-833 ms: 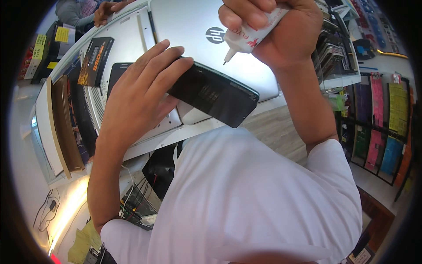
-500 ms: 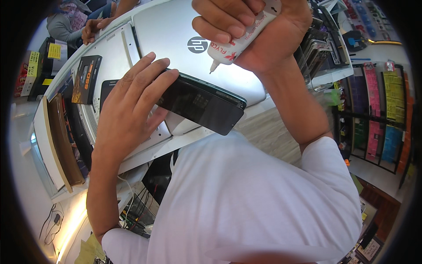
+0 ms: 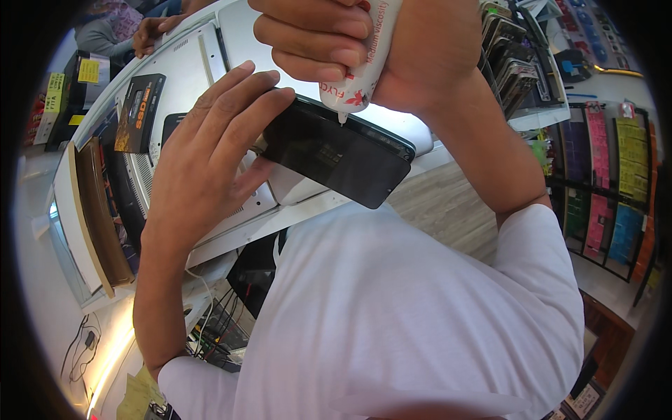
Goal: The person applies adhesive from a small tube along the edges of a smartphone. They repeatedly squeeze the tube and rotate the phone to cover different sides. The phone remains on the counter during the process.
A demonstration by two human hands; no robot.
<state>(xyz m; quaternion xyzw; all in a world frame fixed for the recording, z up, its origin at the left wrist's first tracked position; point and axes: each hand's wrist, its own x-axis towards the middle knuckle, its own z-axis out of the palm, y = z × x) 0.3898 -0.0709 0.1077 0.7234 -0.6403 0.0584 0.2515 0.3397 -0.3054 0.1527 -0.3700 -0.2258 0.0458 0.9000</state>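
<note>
My left hand [image 3: 203, 154] grips the left end of a smartphone [image 3: 329, 157], its dark screen tilted toward me and a gap showing along the far long edge between screen and body. In my right hand [image 3: 392, 56] is a white glue bottle [image 3: 357, 82] with red print, held nozzle down. Its thin tip is at the phone's far edge, over the gap; whether it touches I cannot tell. Below the hands lies a silver laptop [image 3: 241, 49]. Beside my left hand, partly hidden by it, is another dark phone [image 3: 173, 123].
A black and orange box [image 3: 140, 112] lies on a second silver laptop at the left. Several phone parts [image 3: 509, 52] stand in a rack at the right. Another person's hand [image 3: 148, 35] rests at the table's far left edge. Display racks [image 3: 602, 175] stand beyond the right side.
The glue bottle has come down and turned more upright, its tip now at the phone's far edge. The phone has shifted slightly to the right in my left hand.
</note>
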